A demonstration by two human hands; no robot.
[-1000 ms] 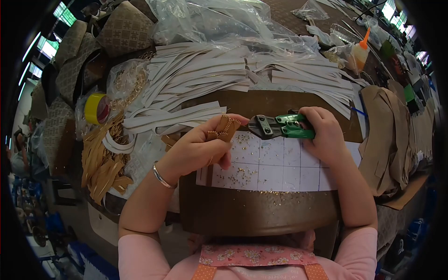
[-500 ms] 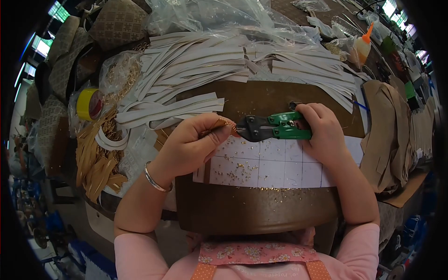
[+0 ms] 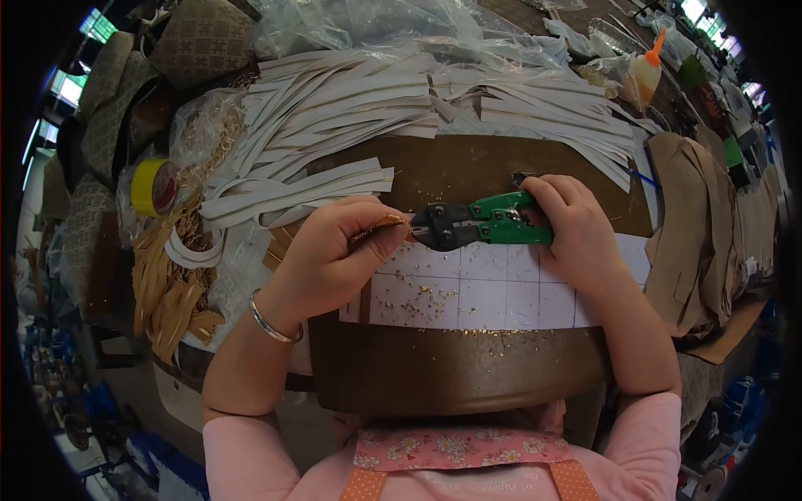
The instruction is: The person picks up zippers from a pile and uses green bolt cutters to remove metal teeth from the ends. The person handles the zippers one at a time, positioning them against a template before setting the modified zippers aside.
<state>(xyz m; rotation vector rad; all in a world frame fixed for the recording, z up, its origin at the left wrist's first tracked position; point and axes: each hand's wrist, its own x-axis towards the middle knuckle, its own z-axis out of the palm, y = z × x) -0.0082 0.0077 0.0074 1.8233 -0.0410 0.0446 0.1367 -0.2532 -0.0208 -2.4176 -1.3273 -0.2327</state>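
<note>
My left hand (image 3: 347, 246) is closed, pinching a zipper strip (image 3: 383, 224) with coppery-gold teeth that curves over the fingers. Most of the strip is hidden in the hand. My right hand (image 3: 576, 230) wraps round the green handles of a pair of cutters (image 3: 468, 224). Their dark jaws point left and reach the strip's end at my left fingertips. The handles stand somewhat apart. Beneath both hands lies a white sheet with ruled lines (image 3: 522, 301), sprinkled with small gold-coloured metal bits (image 3: 422, 301).
White zippers (image 3: 351, 96) are heaped at the back, under clear plastic bags (image 3: 368, 29). Yellow tape (image 3: 153, 187) and tan strips (image 3: 167, 284) lie left. Brown pieces (image 3: 689, 234) are stacked right; a bottle with an orange tip (image 3: 643, 75) stands behind. The brown board (image 3: 468, 376) curves in front.
The cutter handles have spread further apart in my right hand. My left hand and the strip have shifted slightly left. The whole view has moved a little.
</note>
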